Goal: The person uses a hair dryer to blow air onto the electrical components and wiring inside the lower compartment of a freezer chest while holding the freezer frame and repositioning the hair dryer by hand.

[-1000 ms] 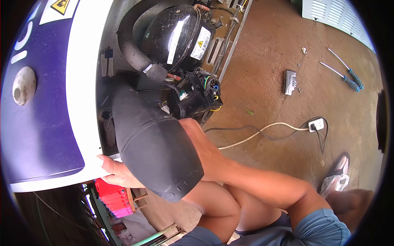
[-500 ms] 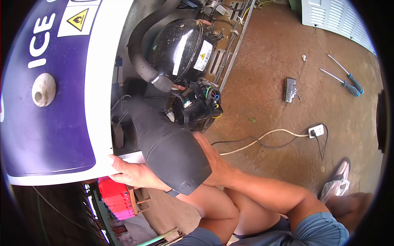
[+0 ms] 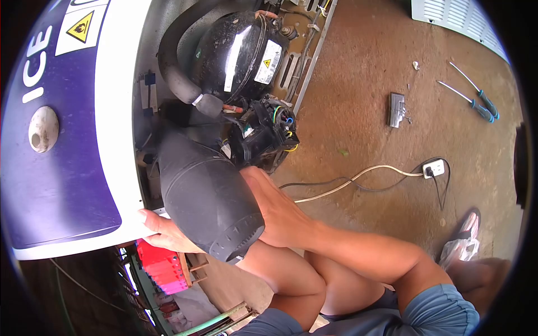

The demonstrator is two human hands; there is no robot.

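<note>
My right hand (image 3: pixel 272 210) is closed around a black, rounded blower-like tool (image 3: pixel 210 196); its handle and my fingertips are mostly hidden behind the body. The tool's narrow end points into the open machine compartment of a purple and white freezer (image 3: pixel 67 185). Close by it are a black compressor (image 3: pixel 232 56), a foam-covered pipe (image 3: pixel 174 73) and an opened electrical box (image 3: pixel 260 137) with exposed wires. My left hand (image 3: pixel 168 232) grips the cabinet's white lower edge, thumb on top, with part of the hand covered by the tool.
On the brown floor lie two blue-handled screwdrivers (image 3: pixel 482 109), a small dark box-shaped part (image 3: pixel 397 110) and a white power socket (image 3: pixel 433 169) with cords running toward the freezer. A vented panel (image 3: pixel 459 22) is at the top right. Red stacked chairs (image 3: pixel 162 266) stand below the freezer.
The view has shifted a little, moving the freezer left and up in it. My right hand has swung the tool's rear end leftward. My left hand stays on the cabinet edge.
</note>
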